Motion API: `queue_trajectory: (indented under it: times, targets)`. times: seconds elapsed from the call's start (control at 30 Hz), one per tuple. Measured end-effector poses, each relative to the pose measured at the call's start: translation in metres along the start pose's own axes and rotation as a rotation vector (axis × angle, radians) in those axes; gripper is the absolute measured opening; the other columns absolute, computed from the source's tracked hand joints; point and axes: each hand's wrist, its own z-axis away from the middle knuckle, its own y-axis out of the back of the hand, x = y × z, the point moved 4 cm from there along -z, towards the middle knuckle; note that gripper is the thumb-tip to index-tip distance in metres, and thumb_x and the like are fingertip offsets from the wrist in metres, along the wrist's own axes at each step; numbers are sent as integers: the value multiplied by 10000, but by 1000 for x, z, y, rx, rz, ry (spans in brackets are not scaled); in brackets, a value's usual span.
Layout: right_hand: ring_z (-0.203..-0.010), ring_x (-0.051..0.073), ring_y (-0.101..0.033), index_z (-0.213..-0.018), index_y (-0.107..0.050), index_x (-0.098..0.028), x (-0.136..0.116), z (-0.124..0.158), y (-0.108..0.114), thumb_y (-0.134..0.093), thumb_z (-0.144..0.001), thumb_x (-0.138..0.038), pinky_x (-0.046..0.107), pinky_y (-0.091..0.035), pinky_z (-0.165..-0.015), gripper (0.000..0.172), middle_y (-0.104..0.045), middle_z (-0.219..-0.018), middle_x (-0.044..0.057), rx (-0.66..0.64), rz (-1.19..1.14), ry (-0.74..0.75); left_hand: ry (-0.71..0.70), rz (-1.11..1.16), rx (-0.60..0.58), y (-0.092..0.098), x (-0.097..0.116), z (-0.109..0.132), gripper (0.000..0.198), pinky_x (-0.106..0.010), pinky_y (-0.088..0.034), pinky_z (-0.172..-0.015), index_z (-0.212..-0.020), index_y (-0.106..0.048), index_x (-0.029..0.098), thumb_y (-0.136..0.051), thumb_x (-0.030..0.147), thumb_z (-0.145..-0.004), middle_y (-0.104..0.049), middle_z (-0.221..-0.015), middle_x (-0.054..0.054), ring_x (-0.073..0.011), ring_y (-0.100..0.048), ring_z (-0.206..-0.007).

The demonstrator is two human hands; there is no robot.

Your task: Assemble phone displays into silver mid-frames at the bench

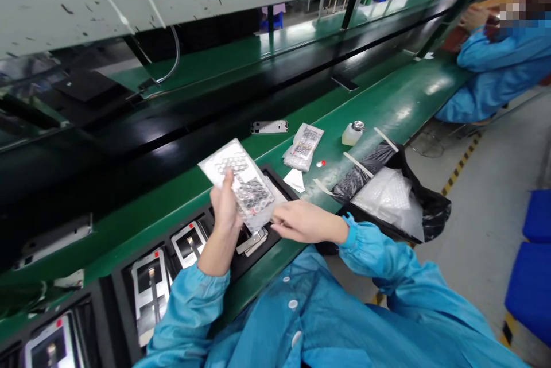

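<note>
A clear bubble-wrap bag [247, 181] with a flat, pale part inside is held up over the green bench. My left hand [226, 204] grips its left side, thumb across the front. At the bag's lower right edge, my right hand [299, 220] has its fingers curled and pinched together against the plastic. Below the bag, a black foam tray [253, 259] holds small metal pieces [253, 243], partly hidden. White phone frames [150, 282] with red marks lie in the tray slots to the left.
More bubble-wrapped parts [303, 147] lie beyond my hands, near a pump bottle [353, 133] and a white paper scrap [295, 180]. A black bag [434, 207] of bubble wrap is taped to the bench edge. A phone frame [269, 127] lies by the dark belt. A co-worker [508, 58] sits far right.
</note>
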Motion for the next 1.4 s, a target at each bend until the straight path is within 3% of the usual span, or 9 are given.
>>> queue_trajectory:
  times: [0.17, 0.3, 0.43, 0.57, 0.7, 0.83, 0.9, 1.03, 1.4]
  targets:
    - [-618, 166, -498, -904, -639, -254, 34, 77, 0, -638, -1109, -686, 297, -422, -635, 479, -571, -675, -54, 163, -510, -387, -136, 178, -18, 4, 31, -30, 575, -433, -639, -1231, -1176, -784, 225, -918, 706, -888, -852, -1387, -96, -307, -701, -1511]
    - [-755, 245, -613, -754, -643, -268, 93, 184, 47, -721, -770, -974, 396, -563, -732, 710, -692, -822, 48, 718, -244, -944, -297, 144, -146, 15, 54, -46, 587, -427, -609, -1278, -1173, -796, 273, -949, 747, -862, -868, -1306, -30, -295, -684, -1522]
    - [-964, 337, -629, -738, -563, -277, 138, 264, 89, -641, -922, -768, 546, -553, -971, 530, -653, -897, 114, 959, 47, -1311, -323, -80, -257, 19, 40, -37, 793, -424, -623, -1230, -1179, -793, 232, -986, 852, -724, -872, -1222, -76, -316, -765, -1376]
    - [-1261, 507, -586, -887, -694, -201, 155, 281, 84, -780, -902, -545, 733, -470, -1094, 354, -689, -1194, 320, 963, 278, -1587, -245, -230, -344, 12, 10, -21, 869, -468, -640, -1172, -1100, -818, 162, -1031, 853, -618, -875, -1148, -158, -369, -820, -1225]
    - [-1489, 571, -478, -1347, -685, -82, 151, 253, 76, -712, -982, -494, 805, -421, -1180, 551, -551, -1505, 430, 993, 463, -1585, -189, -334, -434, 5, -5, -14, 873, -531, -633, -1157, -1030, -831, 153, -1037, 867, -572, -873, -1083, -184, -401, -830, -1125]
    - [-1478, 456, -598, -1535, -622, -140, 128, 144, 57, -624, -1008, -840, 653, -537, -1214, 876, -606, -1532, 293, 1073, 91, -819, -143, -410, -527, 1, -12, -9, 944, -573, -603, -1184, -1060, -836, 182, -980, 957, -541, -874, -1124, -184, -416, -813, -1139]
    - [-1495, 416, -637, -1577, -606, -220, 110, 68, 34, -617, -883, -1049, 598, -575, -1223, 1081, -630, -1591, 229, 907, -339, -404, -135, -431, -557, -3, -16, -4, 966, -589, -575, -1215, -1081, -828, 184, -973, 968, -536, -867, -1161, -193, -425, -801, -1166]
    - [-1348, 425, -746, -1433, -704, -212, 84, -35, -4, -692, -636, -1176, 558, -653, -1127, 1251, -777, -1387, 206, 758, -699, -246, -183, -410, -544, -8, -25, 8, 1096, -571, -511, -1282, -1236, -781, 177, -917, 1027, -557, -819, -1278, -219, -441, -741, -1329]
    - [-1451, 436, -710, -1467, -696, -220, 66, -46, -7, -782, -560, -1150, 544, -668, -1127, 1302, -788, -1385, 210, 691, -824, -220, -333, -321, -415, -8, -24, 21, 1227, -519, -463, -1316, -1373, -672, 234, -828, 1114, -532, -691, -1453, -211, -426, -654, -1427]
